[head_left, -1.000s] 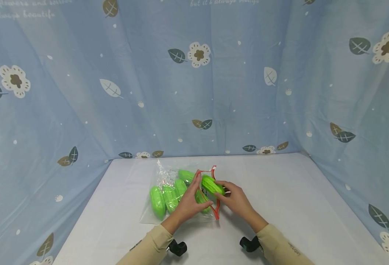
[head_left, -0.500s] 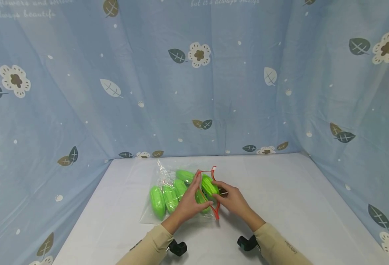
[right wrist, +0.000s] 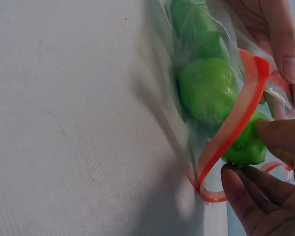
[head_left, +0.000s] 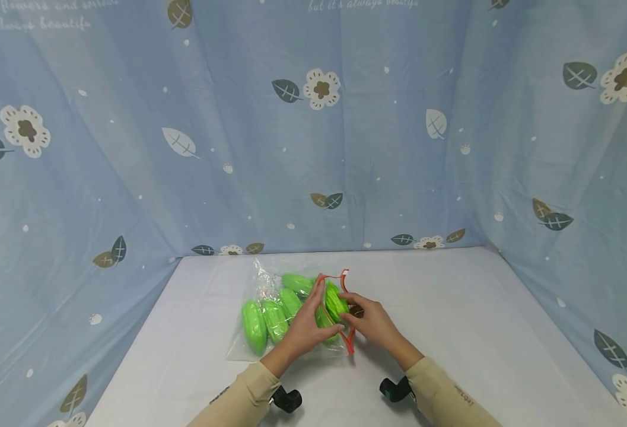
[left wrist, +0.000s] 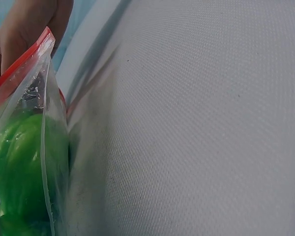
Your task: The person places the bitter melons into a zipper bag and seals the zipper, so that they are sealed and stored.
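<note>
A clear zip bag point(head_left: 265, 283) with a red zip edge point(head_left: 350, 345) lies on the table, its mouth gaping to the right. Inside are several light green, elongated gourds point(head_left: 254, 327). My left hand point(head_left: 304, 323) holds the bag's upper lip at the mouth, thumb and fingers spread along the red edge. Between the thumb and fingers of my right hand point(head_left: 373, 320) is the end of a ridged green bitter melon point(right wrist: 247, 147). Most of that bitter melon is within the bag's mouth; its near end shows beside the red strip in the right wrist view.
White cloth covers the table point(head_left: 452, 332). A blue curtain point(head_left: 398, 148) with flowers and leaves hangs behind and at both sides. A black wrist-camera mount point(head_left: 286, 400) sits under the left forearm, another point(head_left: 395, 389) under the right.
My right hand has moved slightly left, pushing the bitter melon deeper into the bag's mouth. The far gourd inside has shifted a little left. My left hand stays in place.
</note>
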Action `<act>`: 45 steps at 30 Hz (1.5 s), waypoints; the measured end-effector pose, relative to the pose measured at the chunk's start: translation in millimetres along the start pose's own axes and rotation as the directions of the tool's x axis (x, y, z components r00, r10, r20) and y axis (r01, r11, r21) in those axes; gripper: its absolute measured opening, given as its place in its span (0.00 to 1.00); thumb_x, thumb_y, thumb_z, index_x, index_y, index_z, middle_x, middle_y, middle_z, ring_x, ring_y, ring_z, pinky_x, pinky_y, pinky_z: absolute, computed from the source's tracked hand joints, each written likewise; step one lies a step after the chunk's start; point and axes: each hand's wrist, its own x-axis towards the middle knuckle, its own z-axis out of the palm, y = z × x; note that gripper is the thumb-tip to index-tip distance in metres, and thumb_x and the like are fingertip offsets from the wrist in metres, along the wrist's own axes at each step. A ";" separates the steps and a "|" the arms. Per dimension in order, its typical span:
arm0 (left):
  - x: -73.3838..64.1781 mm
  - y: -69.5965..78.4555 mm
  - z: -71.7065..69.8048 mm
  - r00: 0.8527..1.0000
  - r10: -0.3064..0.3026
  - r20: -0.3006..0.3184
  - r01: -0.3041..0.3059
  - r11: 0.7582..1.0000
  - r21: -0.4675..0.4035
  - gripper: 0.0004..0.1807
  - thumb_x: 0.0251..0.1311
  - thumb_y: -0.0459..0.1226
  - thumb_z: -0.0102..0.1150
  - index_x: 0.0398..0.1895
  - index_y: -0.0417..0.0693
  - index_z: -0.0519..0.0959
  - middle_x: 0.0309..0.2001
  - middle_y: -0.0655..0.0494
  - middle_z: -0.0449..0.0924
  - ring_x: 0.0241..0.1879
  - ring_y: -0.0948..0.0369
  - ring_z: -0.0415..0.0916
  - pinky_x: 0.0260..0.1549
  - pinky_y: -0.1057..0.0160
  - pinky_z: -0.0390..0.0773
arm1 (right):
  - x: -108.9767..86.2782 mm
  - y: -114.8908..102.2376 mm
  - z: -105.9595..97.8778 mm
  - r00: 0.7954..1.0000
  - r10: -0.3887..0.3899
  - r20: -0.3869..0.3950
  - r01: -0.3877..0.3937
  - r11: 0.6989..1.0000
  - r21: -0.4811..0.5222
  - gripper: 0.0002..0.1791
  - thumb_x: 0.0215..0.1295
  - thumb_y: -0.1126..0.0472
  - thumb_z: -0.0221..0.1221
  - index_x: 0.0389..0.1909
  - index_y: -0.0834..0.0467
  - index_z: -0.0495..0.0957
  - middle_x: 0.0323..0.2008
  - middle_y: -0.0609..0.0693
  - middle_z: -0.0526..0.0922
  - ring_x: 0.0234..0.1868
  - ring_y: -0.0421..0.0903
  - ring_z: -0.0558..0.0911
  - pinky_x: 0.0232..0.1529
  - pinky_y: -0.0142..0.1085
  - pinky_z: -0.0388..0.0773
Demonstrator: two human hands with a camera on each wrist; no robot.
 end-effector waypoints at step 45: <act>0.4 -5.3 4.8 1.000 0.020 0.017 -0.020 1.000 -0.015 0.48 0.61 0.51 0.70 0.81 0.52 0.58 0.83 0.60 0.39 0.78 0.47 0.47 0.69 0.37 0.60 | -0.1 8.3 0.8 1.000 0.020 0.012 -0.020 0.999 -0.038 0.24 0.64 0.62 0.69 0.62 0.54 0.80 0.49 0.53 0.86 0.41 0.46 0.85 0.38 0.35 0.84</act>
